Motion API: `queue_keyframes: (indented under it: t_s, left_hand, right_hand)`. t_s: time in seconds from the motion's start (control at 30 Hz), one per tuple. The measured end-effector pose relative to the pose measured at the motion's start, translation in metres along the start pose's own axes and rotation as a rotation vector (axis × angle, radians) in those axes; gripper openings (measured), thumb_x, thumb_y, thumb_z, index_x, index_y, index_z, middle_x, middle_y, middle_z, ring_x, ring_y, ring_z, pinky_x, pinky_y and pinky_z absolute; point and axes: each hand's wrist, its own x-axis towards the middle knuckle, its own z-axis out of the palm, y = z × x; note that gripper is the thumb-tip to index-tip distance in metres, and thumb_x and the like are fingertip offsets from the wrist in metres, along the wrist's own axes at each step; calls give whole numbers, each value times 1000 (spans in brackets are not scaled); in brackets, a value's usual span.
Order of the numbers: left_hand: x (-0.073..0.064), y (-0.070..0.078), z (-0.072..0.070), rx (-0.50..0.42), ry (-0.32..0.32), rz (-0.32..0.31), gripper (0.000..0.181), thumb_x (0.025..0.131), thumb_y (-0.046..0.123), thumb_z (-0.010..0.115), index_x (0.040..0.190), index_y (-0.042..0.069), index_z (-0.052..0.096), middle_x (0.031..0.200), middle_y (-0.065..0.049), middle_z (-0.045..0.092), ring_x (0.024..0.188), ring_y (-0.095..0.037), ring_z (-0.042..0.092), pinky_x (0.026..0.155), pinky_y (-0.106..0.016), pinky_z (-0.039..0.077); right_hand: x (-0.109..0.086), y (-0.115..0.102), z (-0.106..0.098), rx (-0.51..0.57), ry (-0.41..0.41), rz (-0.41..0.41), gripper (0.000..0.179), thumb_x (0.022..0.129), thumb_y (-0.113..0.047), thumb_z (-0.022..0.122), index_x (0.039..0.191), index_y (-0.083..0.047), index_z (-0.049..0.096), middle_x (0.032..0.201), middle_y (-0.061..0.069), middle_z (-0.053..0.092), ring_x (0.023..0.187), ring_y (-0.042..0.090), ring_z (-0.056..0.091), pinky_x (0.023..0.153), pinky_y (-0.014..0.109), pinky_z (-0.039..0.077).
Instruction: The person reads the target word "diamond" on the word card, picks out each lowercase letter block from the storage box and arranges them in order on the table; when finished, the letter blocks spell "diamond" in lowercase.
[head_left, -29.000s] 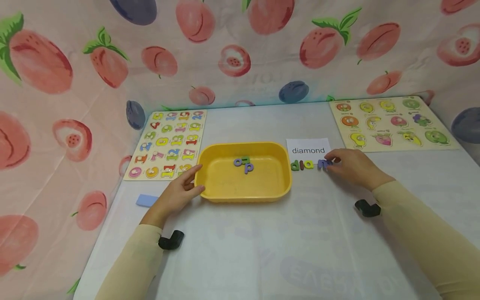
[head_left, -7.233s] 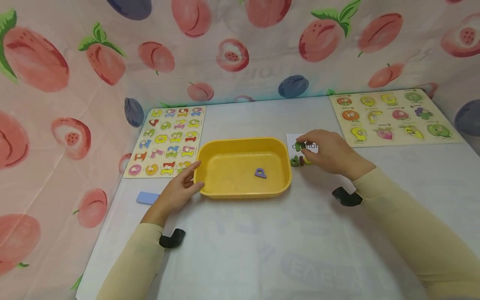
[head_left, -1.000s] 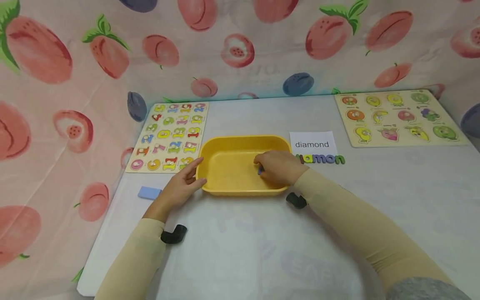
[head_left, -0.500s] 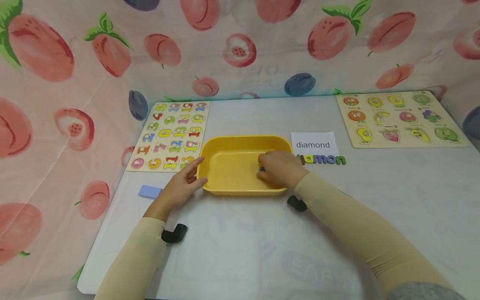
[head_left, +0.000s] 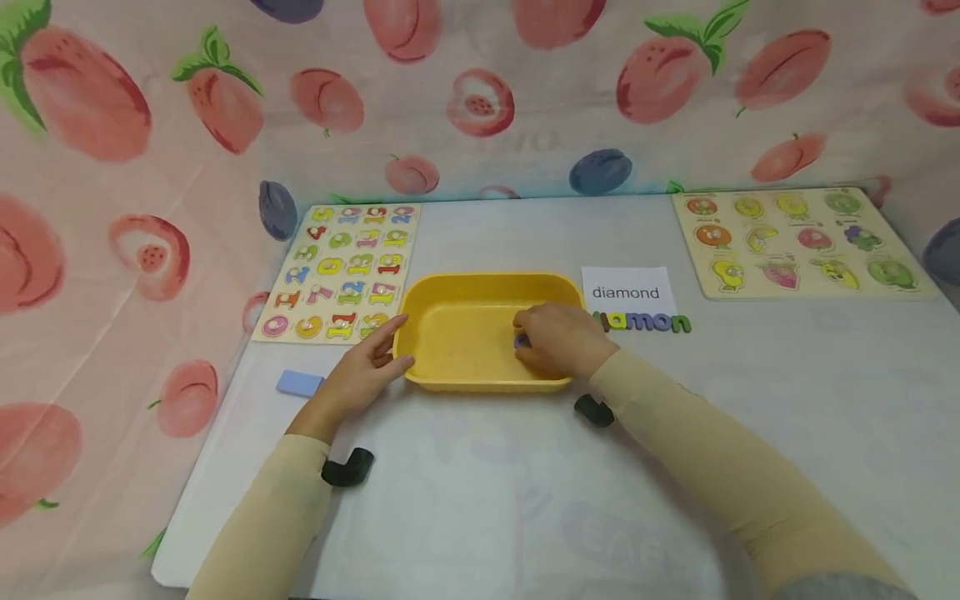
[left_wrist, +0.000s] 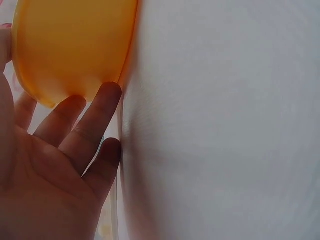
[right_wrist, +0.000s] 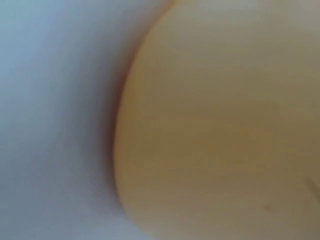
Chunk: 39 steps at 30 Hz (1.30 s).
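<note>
My right hand (head_left: 558, 337) reaches into the right side of the yellow tray (head_left: 457, 379). Its thumb and fingers pinch a small purple letter (head_left: 521, 341), mostly hidden by them. At the tray's left end rests my left hand (head_left: 360, 383), its spread fingers touching the outer wall; the left wrist view also has this hand (left_wrist: 55, 160) against the tray (left_wrist: 75, 45). Right of the tray stands a white card (head_left: 630, 283) printed "diamond". Below it runs a row of coloured letters (head_left: 640, 322) reading "amon", their left end partly covered by my right hand.
A number puzzle board (head_left: 337, 267) lies behind and left of the tray. At the back right is a fruit puzzle board (head_left: 802, 250). A blue block (head_left: 300, 383) lies beside my left wrist. Fruit-patterned cloth (head_left: 525, 100) hangs behind the white table (head_left: 450, 500).
Since the oldest frame, o and n have left the tray and joined the row after m. Over the last second my right hand stays at the purple letter, barely moving; my left hand keeps still.
</note>
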Motion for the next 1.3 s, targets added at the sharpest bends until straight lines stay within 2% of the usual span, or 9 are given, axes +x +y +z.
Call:
queue_keyframes:
  t_s: [0.1, 0.27, 0.5, 0.6, 0.77, 0.9, 1.07, 1.3]
  left_hand:
    - [2, 3, 0, 15, -12, 9, 70, 96, 34, 67, 157, 31, 33, 163, -5, 27, 143, -29, 37, 115, -46, 32]
    - [3, 7, 1, 21, -16, 16, 70, 97, 33, 66, 158, 30, 33, 164, -4, 25, 144, -29, 35, 115, -46, 31]
    - [3, 6, 2, 15, -29, 16, 70, 97, 33, 66, 158, 30, 32, 164, -6, 24, 144, -29, 35, 116, -46, 31]
    - [1, 6, 2, 16, -32, 13, 70, 97, 33, 66, 158, 30, 32, 164, -7, 25, 144, -29, 35, 116, -46, 31]
    - [0, 5, 2, 13, -23, 19, 70, 97, 33, 66, 158, 30, 32, 164, -7, 25, 144, -31, 36, 115, -47, 31]
    - [-2, 3, 2, 14, -18, 32, 69, 98, 31, 65, 158, 28, 32, 164, -8, 25, 144, -32, 35, 115, -48, 31]
    - [-3, 1, 1, 15, -7, 41, 69, 98, 30, 65, 159, 27, 31, 163, -10, 26, 143, -33, 36, 115, -48, 31]
    - [-3, 1, 2, 19, 2, 35, 69, 98, 32, 65, 158, 29, 31, 162, -10, 28, 143, -31, 37, 115, -47, 32]
  right_hand:
    - [-4, 2, 1, 8, 6, 20, 29, 96, -26, 63, 118, -9, 69, 106, 4, 70, 89, 23, 59, 86, 38, 53]
    - [-7, 3, 2, 7, 36, 0, 35, 94, -23, 65, 126, -9, 67, 117, 5, 69, 102, 24, 62, 93, 42, 53]
    - [-10, 1, 3, 0, 36, 26, 26, 96, -22, 63, 118, -9, 68, 106, 5, 69, 88, 23, 59, 86, 38, 54]
    - [-12, 1, 3, 37, 42, 28, 28, 98, -24, 62, 121, -8, 68, 110, 5, 69, 93, 23, 60, 93, 39, 53]
    - [-11, 4, -1, 175, 92, 10, 35, 99, -23, 63, 128, -4, 64, 121, 10, 67, 109, 26, 61, 104, 43, 46]
    - [-12, 7, -8, 238, 115, -11, 38, 97, -20, 65, 130, 0, 63, 124, 13, 66, 117, 29, 59, 109, 43, 42]
    - [-24, 13, -28, 296, 126, 20, 41, 98, -21, 65, 133, 0, 60, 128, 13, 64, 120, 31, 56, 109, 46, 41]
    - [-54, 47, -51, 268, 195, 49, 43, 96, -14, 67, 135, 2, 57, 132, 18, 60, 123, 35, 55, 107, 52, 42]
